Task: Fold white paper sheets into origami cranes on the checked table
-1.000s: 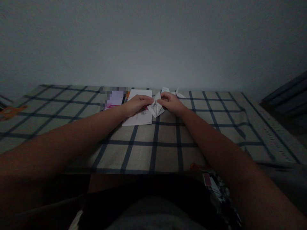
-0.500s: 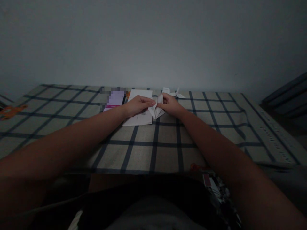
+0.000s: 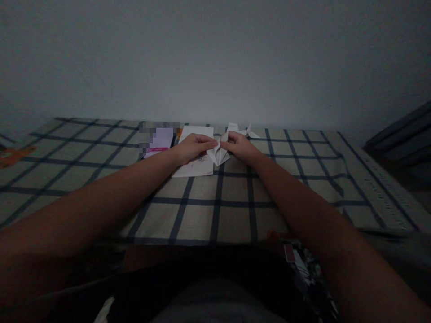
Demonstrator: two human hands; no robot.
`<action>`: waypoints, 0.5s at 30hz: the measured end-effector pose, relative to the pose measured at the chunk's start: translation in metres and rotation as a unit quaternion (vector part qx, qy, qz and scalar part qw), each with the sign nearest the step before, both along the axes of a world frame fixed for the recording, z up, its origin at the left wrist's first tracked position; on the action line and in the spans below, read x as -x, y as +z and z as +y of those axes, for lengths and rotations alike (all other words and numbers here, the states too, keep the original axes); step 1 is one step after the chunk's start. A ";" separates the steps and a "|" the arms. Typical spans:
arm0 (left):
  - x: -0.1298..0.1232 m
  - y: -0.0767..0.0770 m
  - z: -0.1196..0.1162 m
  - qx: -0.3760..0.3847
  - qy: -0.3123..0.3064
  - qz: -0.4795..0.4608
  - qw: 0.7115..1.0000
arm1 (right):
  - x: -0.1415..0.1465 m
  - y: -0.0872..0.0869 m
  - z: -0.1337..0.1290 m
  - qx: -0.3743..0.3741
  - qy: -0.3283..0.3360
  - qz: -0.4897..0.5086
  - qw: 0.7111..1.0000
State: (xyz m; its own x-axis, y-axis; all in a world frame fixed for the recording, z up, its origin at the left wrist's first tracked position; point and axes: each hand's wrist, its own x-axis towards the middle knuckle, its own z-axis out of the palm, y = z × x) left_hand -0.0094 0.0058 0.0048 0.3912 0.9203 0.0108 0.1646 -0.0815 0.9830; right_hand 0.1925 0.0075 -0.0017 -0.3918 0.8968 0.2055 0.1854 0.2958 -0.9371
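A folded piece of white paper [image 3: 218,156] is held between my two hands above the checked tablecloth. My left hand [image 3: 193,148] pinches its left side with thumb and fingers, over a white sheet [image 3: 198,168] with faint dark marks. On the right side, my right hand [image 3: 239,146] grips the same folded paper, its fingers curled round the upper edge. Behind my right hand lies a white folded paper shape with pointed ends [image 3: 252,133]. The fingertips partly cover the folds.
A purple item with a pink band [image 3: 161,140] lies left of the white sheet, partly pixelated. An orange object [image 3: 15,156] is at the far left of the checked cloth [image 3: 232,188]. A grey wall [image 3: 215,63] rises behind the table.
The folded paper is opened slightly differently between my fingers, with its lower folds shifted a little. Both hands stay in nearly the same place.
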 end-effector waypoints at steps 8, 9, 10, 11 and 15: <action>-0.001 -0.008 0.006 0.016 0.027 -0.069 0.997 | -0.004 0.008 -0.005 0.006 -0.012 0.000 1.000; -0.001 -0.008 0.005 0.009 0.034 -0.058 0.998 | -0.004 0.008 -0.005 0.007 -0.021 -0.012 1.000; -0.001 -0.008 0.004 0.000 0.038 -0.044 0.998 | -0.004 0.008 -0.005 0.010 -0.027 -0.021 0.999; -0.001 -0.007 0.003 -0.011 0.040 -0.027 0.999 | -0.004 0.007 -0.005 0.013 -0.032 -0.025 0.999; 0.000 -0.004 -0.002 -0.066 0.035 0.043 0.996 | -0.003 0.006 -0.005 0.023 -0.041 -0.021 0.999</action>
State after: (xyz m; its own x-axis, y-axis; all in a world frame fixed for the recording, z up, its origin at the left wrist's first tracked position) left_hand -0.0095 0.0042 0.0010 0.3311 0.9380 0.1026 0.2574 -0.1944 0.9466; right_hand 0.1959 0.0028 0.0043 -0.3237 0.9345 0.1480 0.2472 0.2345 -0.9402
